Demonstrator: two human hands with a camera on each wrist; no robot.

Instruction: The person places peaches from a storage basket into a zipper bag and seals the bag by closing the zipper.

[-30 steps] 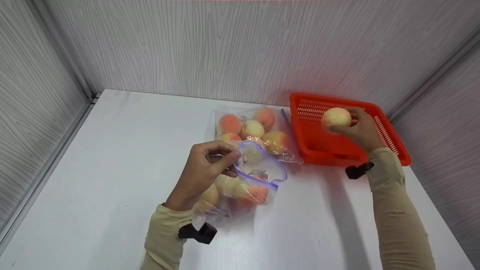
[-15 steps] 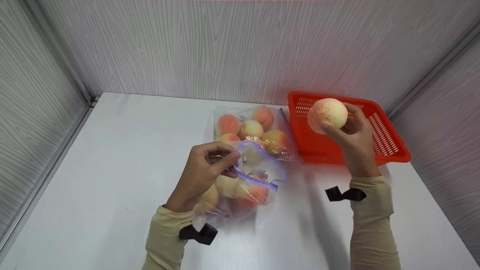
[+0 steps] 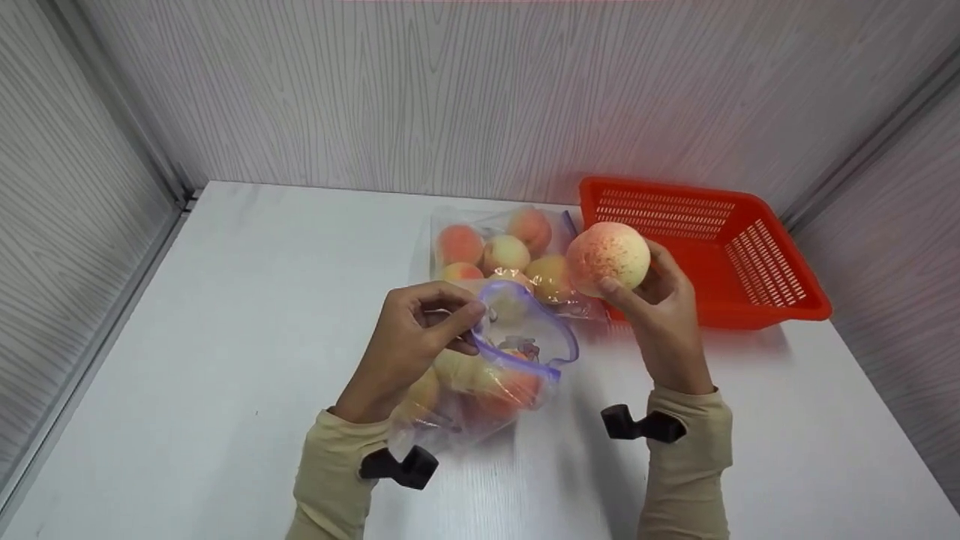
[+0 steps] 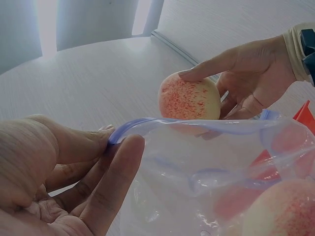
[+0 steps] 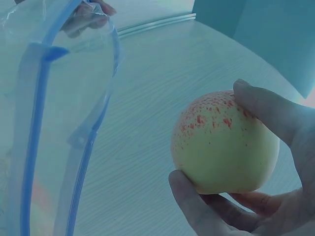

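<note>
My left hand (image 3: 420, 334) pinches the purple-edged rim of a clear zip bag (image 3: 551, 352), whose mouth gapes. Inside that bag lie several peaches, one of them a reddish peach (image 3: 510, 386). My right hand (image 3: 667, 315) grips a pale yellow peach with red speckles (image 3: 609, 259), thumb on one side and fingers on the other. In the head view this peach is up and to the right of the bag's mouth. The right wrist view shows the held peach (image 5: 224, 142) apart from the bag's purple zip edge (image 5: 34, 132).
Behind the open bag, a second clear zip bag (image 3: 442, 214) with several peaches lies flat on the white table (image 3: 300, 247). A red plastic basket (image 3: 795, 300) with slotted walls stands at the back right. Grey wood-grain panels (image 3: 390, 97) surround the table.
My right hand has carried the peach from over the red basket leftward, towards the open bag. The left hand keeps its pinch on the bag's rim and has hardly moved.
</note>
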